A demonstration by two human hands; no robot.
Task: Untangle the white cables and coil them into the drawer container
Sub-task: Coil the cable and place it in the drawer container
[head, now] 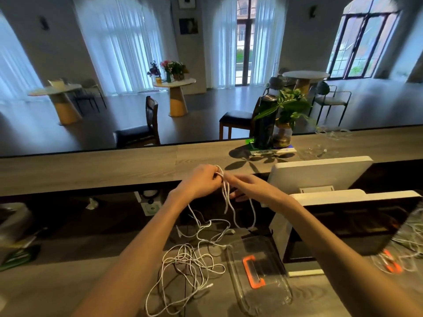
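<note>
Progress: early, by my judgement; nothing is coiled in the container yet.
Loose tangle (187, 266): white cables heaped on the lower counter, left of the container, strands crossing; all of this is left to sort.
Left hand (201, 179): raised over the counter edge, fingers curled, pinching the top of a bunch of white cables (225, 195) whose loops hang down to the heap.
Right hand (245, 186): touching the same bunch just beside the left, fingers fairly straight; its exact hold I cannot tell.
Container (258, 275): clear plastic, orange handle, with no cable inside.
Nearby: white monitor (320, 172) close on the right; potted plant (288, 110) behind.
</note>
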